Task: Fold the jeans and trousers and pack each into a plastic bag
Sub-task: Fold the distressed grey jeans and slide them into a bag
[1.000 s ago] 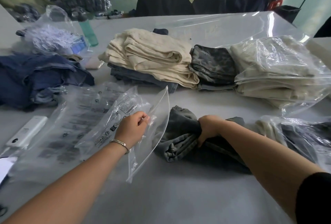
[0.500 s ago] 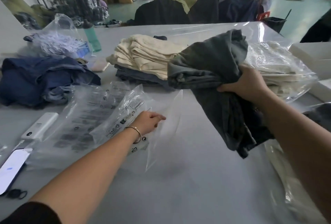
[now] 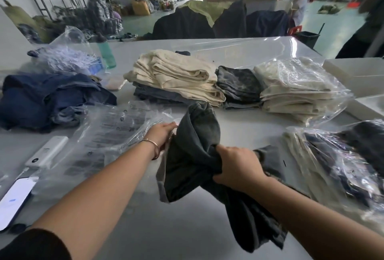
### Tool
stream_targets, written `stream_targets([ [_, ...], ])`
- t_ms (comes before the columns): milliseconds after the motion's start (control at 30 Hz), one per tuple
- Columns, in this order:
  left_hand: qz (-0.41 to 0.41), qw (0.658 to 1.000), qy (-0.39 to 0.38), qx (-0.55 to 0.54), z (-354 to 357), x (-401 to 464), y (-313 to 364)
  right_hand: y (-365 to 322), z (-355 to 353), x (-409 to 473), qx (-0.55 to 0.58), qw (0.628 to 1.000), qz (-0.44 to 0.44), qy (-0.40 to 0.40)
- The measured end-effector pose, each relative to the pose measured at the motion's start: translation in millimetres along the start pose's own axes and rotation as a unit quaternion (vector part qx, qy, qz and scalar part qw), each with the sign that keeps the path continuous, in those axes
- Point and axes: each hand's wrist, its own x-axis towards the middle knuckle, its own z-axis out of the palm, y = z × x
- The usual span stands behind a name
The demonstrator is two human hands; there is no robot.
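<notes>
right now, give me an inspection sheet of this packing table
surface: grey table, crowded along the far and side edges.
job's things: dark grey jeans bunched at the mouth of a clear plastic bag; the bag's mouth is hidden, so entry cannot be told.
clutter: cream folded stack, camo trousers, bagged cream trousers, bagged pile, blue denim heap, green bottle, phone, white power bank.
grippers: left hand holds the bag's edge; right hand grips the jeans.
cables: short white lead between phone and power bank.
surroundings: warehouse floor, metal racks, clothing piles behind.
</notes>
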Motion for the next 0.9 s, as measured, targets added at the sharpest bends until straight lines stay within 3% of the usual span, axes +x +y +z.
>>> stream_targets([
  [167,0.129,0.984,0.001,0.124,12,-11,20,-11,12,-9,-0.018,0.999,-0.034,-0.026],
  [333,0.287,0.93,-0.048,0.223,24,-40,35,-17,17,-10,-0.053,0.996,-0.066,-0.036],
  [400,0.35,0.887,-0.071,0.292,27,-52,35,-20,19,-9,-0.077,0.993,-0.082,-0.037],
  [533,0.501,0.751,-0.122,0.412,41,-72,21,-19,19,0,-0.053,0.997,-0.038,-0.047],
  [700,0.528,0.708,-0.011,0.469,24,-67,-4,8,17,9,0.116,0.985,0.126,-0.03],
  [900,0.408,0.732,0.133,0.528,12,-36,-22,31,16,19,0.246,0.945,0.215,-0.003],
])
